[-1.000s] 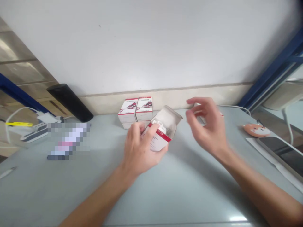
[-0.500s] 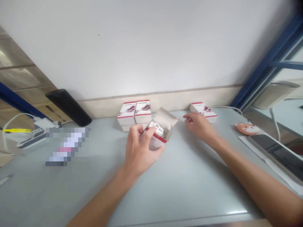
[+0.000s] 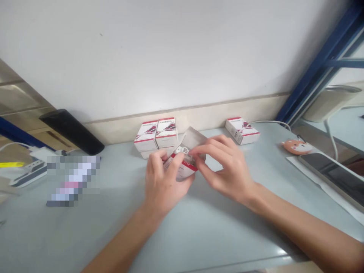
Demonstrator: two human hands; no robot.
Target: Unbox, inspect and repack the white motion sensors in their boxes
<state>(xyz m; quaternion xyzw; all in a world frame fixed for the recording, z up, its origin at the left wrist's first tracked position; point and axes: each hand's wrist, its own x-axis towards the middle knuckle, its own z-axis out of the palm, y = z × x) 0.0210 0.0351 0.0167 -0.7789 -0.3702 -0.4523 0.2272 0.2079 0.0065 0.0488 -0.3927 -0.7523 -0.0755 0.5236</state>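
Observation:
My left hand point(image 3: 166, 178) is wrapped round a small white and red cardboard box point(image 3: 183, 171), tilted above the table with its lid flap up. White plastic parts point(image 3: 182, 150) show in the box's opening, close to my left thumb. From the right, my right hand point(image 3: 223, 165) reaches to the opening, thumb and forefinger closed together at its right side. What those fingertips pinch, if anything, is hidden. Behind the held box stand stacked boxes point(image 3: 166, 131) of the same print, against the wall.
Another such box point(image 3: 243, 131) sits at the back right. At the right lie an orange animal-face item point(image 3: 296, 146) and a phone point(image 3: 335, 174) on white paper. A black cylinder point(image 3: 72, 131) and a power strip point(image 3: 30, 172) are at the left on the table point(image 3: 199, 231).
My right hand has moved left from near the back-right box to the held box's opening, its fingers closing there. My left hand keeps its hold. The view has shifted slightly.

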